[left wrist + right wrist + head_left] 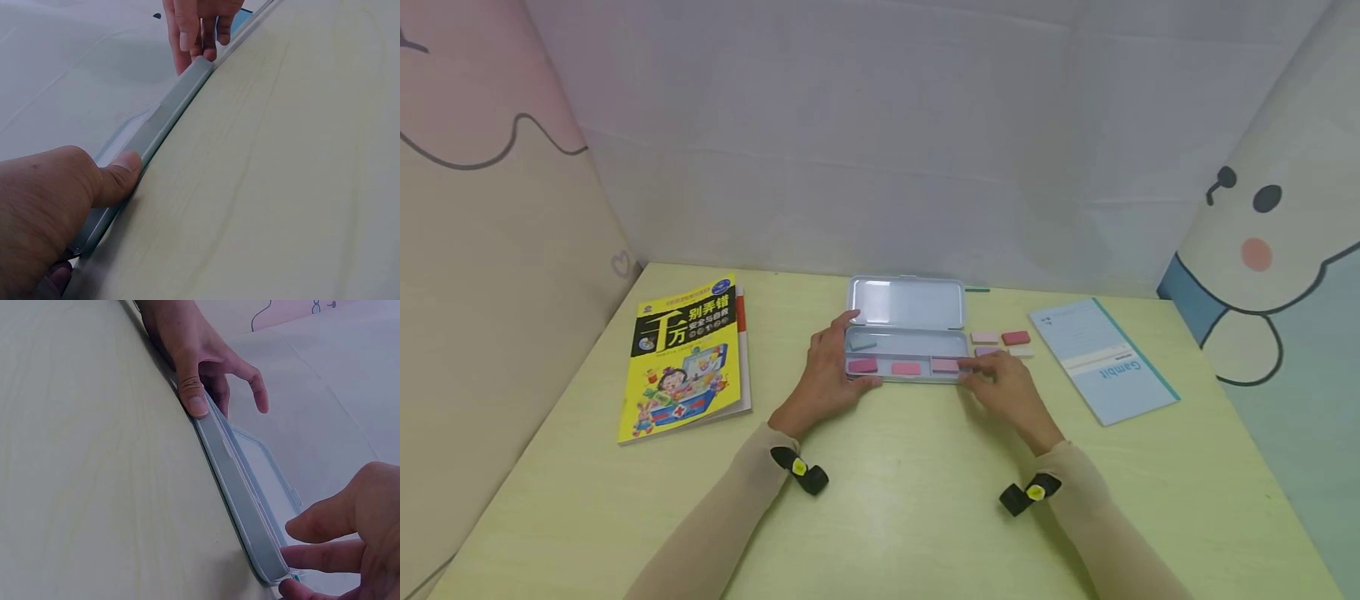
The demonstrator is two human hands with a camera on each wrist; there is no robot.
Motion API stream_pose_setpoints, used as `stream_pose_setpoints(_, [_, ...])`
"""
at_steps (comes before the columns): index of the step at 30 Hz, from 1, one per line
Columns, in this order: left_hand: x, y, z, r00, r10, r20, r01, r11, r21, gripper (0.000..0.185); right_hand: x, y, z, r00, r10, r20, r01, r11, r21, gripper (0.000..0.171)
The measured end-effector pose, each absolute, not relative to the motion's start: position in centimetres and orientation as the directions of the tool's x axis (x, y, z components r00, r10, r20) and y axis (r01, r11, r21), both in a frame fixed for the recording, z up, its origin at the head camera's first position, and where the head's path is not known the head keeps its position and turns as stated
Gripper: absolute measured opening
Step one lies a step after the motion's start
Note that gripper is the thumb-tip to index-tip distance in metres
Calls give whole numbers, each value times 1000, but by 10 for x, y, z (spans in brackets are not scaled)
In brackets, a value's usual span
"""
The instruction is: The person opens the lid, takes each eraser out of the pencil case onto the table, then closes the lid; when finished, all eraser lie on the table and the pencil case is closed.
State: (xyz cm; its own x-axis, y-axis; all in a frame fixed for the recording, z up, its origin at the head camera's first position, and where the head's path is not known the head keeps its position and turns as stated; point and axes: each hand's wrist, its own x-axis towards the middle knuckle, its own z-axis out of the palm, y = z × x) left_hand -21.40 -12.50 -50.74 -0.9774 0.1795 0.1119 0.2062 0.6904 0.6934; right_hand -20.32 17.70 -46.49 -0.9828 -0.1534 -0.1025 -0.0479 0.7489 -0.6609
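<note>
A pale blue tin pencil case (907,377) lies open on the light green table (895,483), its lid (906,302) tipped back. In its tray lie three pink erasers (906,367) in a row and one bluish eraser (862,342). My left hand (838,360) grips the case's left end, thumb (122,175) pressed on the front wall (169,115). The fingertips (294,555) of my right hand (983,375) touch the case's right front corner (269,565) and hold nothing I can see. Several loose erasers (1016,337) sit just right of the case.
A yellow children's book (685,362) lies on the left of the table. A light blue booklet (1101,360) lies at the right. Papered walls close in the back and both sides. A small green object (977,289) peeks out behind the lid.
</note>
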Motion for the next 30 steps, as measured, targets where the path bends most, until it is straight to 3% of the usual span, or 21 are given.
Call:
stream_pose_setpoints(4, [-214, -126, -507, -977, 182, 108, 206, 692, 692, 111, -204, 175, -462, -987, -127, -99, -22, 715, -698, 39])
stream_pose_setpoints(15, [-214, -126, -507, -976, 178, 123, 213, 688, 694, 111, -209, 166, -469, -979, -166, 119, -201, 673, -712, 27])
stream_pose_setpoints(23, [-215, -126, -510, -975, 182, 126, 218, 689, 691, 112, -213, 164, -473, -971, -166, 170, -238, 653, -719, 20])
stream_pose_setpoints(30, [-216, -126, -512, -975, 179, 134, 222, 693, 686, 112, -215, 167, -477, -953, -212, 216, -302, 635, -711, 32])
